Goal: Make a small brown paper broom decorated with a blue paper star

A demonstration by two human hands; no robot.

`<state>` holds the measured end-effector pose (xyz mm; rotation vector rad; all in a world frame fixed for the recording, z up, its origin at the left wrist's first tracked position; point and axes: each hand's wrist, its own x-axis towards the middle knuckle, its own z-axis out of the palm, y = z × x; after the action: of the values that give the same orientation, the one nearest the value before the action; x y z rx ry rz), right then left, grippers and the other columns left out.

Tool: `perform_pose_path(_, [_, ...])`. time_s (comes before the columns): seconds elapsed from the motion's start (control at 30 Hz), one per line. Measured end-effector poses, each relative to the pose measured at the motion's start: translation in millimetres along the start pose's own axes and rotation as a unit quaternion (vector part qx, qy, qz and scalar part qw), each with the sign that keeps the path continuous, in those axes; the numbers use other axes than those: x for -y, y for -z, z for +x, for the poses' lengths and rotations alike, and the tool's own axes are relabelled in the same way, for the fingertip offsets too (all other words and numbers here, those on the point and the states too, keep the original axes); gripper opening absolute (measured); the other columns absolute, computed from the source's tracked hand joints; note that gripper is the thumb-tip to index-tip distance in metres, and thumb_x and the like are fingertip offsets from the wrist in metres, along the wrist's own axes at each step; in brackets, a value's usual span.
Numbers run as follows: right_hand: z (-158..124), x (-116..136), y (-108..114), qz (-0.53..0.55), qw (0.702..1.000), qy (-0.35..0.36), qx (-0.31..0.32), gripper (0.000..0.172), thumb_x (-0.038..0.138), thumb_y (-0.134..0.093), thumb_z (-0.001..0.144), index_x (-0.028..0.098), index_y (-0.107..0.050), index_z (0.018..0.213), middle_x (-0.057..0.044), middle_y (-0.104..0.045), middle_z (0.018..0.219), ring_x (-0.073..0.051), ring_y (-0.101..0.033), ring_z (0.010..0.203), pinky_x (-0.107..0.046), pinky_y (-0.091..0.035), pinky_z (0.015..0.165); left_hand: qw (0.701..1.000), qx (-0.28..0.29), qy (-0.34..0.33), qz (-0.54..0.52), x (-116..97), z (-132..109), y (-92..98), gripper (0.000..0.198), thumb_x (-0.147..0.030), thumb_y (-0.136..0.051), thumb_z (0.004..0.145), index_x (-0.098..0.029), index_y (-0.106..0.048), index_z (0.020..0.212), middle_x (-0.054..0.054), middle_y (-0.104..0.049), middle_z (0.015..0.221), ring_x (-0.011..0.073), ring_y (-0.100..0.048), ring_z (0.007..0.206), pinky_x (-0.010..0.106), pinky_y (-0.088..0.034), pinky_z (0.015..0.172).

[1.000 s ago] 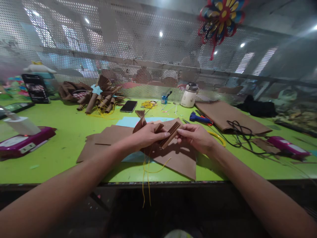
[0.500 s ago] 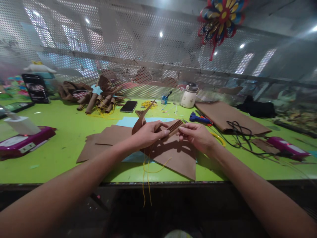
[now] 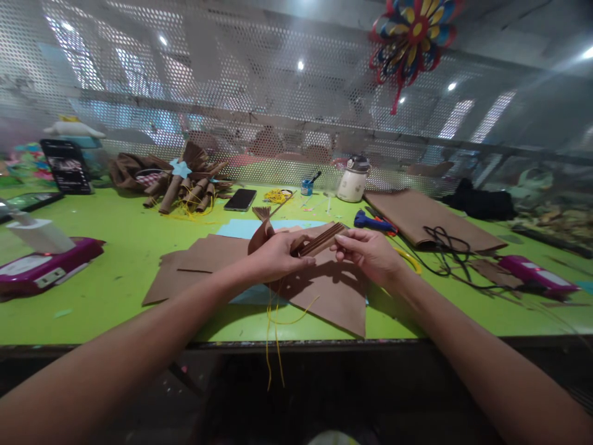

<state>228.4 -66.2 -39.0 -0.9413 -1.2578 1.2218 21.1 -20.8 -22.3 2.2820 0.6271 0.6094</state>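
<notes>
Both my hands hold a pleated strip of brown paper (image 3: 324, 239) above the green table (image 3: 115, 272). My left hand (image 3: 278, 254) is closed around its left end, where a fanned tip (image 3: 262, 214) sticks up. My right hand (image 3: 368, 252) pinches the right end between thumb and fingers. Yellow string (image 3: 274, 321) hangs down from under my left hand past the table's front edge. Flat brown paper sheets (image 3: 333, 296) lie under both hands, with a light blue sheet (image 3: 241, 227) behind them.
A pile of brown paper rolls (image 3: 185, 185), a phone (image 3: 241, 199), a small blue pot (image 3: 307, 185) and a white jar (image 3: 354, 179) stand at the back. A blue glue gun (image 3: 373, 222), black cord (image 3: 449, 247) and brown sheets (image 3: 426, 216) lie right. Pink devices (image 3: 46, 262) sit on both sides.
The pleated strip has tilted flatter and risen slightly between my hands. My right hand's pinch has shifted along its right end. The arms have stayed nearly in place.
</notes>
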Motion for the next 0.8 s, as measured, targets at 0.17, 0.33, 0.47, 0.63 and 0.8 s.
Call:
perform_pose_path(0.17, [-0.5, -0.5, 0.5, 0.003, 1.0, 0.0, -0.002, 0.012, 0.027, -0.069, 0.071, 0.015, -0.066, 0.073, -0.002, -0.063, 0.07, -0.008, -0.054, 0.056, -0.025, -0.046, 0.059, 0.995, -0.017, 0.009, 0.096, 1.1, -0.9, -1.8, 0.027, -0.027, -0.05, 0.077, -0.016, -0.061, 0.099, 0.001, -0.061, 0.076, 0.0121, -0.049, 0.066, 0.025, -0.038, 0.063])
perform_pose_path(0.33, [0.1, -0.6, 1.2, 0.002, 1.0, -0.004, -0.004, 0.012, 0.026, -0.068, 0.071, 0.015, -0.066, 0.074, -0.002, -0.063, 0.07, -0.008, -0.054, 0.056, -0.025, -0.045, 0.058, 0.988, -0.026, -0.014, 0.153, 3.4, -2.9, -6.2, 0.019, -0.02, -0.046, 0.077, -0.016, -0.063, 0.083, 0.0, -0.056, 0.061, 0.0102, -0.041, 0.055, 0.025, -0.033, 0.055])
perform_pose_path(0.47, [0.6, -0.7, 1.7, 0.001, 1.0, -0.002, -0.007, 0.011, 0.025, -0.068, 0.071, 0.015, -0.066, 0.073, -0.002, -0.062, 0.069, -0.008, -0.052, 0.056, -0.025, -0.044, 0.058, 0.981, -0.056, -0.012, 0.184, 8.0, -2.9, -6.4, 0.021, -0.025, -0.046, 0.079, -0.016, -0.064, 0.084, 0.0, -0.056, 0.06, 0.011, -0.041, 0.055, 0.026, -0.031, 0.057])
perform_pose_path(0.63, [0.0, -1.3, 1.8, 0.004, 1.0, -0.005, -0.019, 0.009, 0.024, -0.068, 0.071, 0.015, -0.066, 0.072, -0.002, -0.061, 0.068, -0.008, -0.052, 0.056, -0.025, -0.044, 0.058, 0.972, -0.075, 0.005, 0.224, 8.1, -2.3, -4.9, 0.029, -0.033, -0.045, 0.081, -0.016, -0.061, 0.065, 0.001, -0.051, 0.053, 0.0114, -0.038, 0.053, 0.028, -0.028, 0.056])
perform_pose_path(0.8, [0.8, -1.9, 1.7, -0.005, 1.0, -0.004, -0.019, 0.008, 0.024, -0.067, 0.071, 0.016, -0.066, 0.071, -0.002, -0.061, 0.069, -0.009, -0.051, 0.057, -0.026, -0.043, 0.059, 0.966, -0.098, 0.003, 0.241, 1.6, -3.7, -4.9, 0.02, -0.024, -0.048, 0.077, -0.017, -0.058, 0.061, 0.001, -0.048, 0.053, 0.0119, -0.037, 0.053, 0.029, -0.025, 0.056])
